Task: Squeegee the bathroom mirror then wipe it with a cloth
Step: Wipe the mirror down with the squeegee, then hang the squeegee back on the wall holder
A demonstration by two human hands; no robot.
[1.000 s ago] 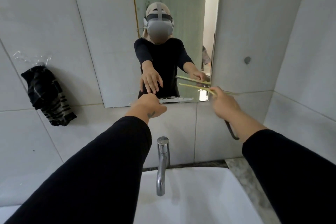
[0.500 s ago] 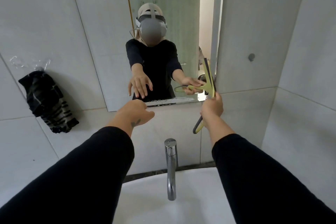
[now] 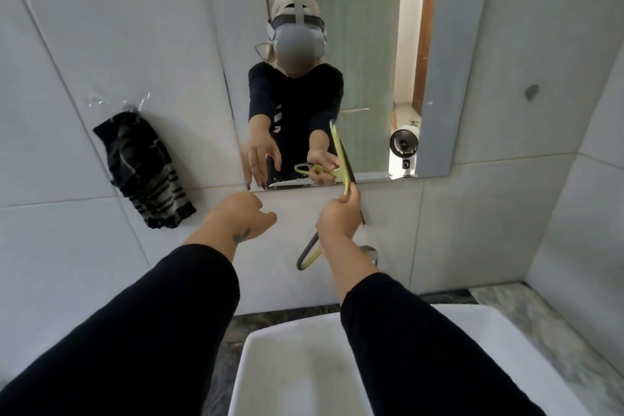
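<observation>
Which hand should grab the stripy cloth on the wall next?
Probably the left hand: it is empty and nearer the cloth on the left wall. The right hand holds the squeegee.

I am tipping the squeegee [image 3: 341,159] from flat to nearly upright in my right hand [image 3: 337,219], sliding toward the frame's centre. My left hand [image 3: 241,218] is drifting lower, below the mirror [image 3: 371,78] edge.

Mirror [image 3: 371,44] glossy glass — squeegee [image 3: 339,152] smooth plastic; cloth [image 3: 145,169] knit.
</observation>
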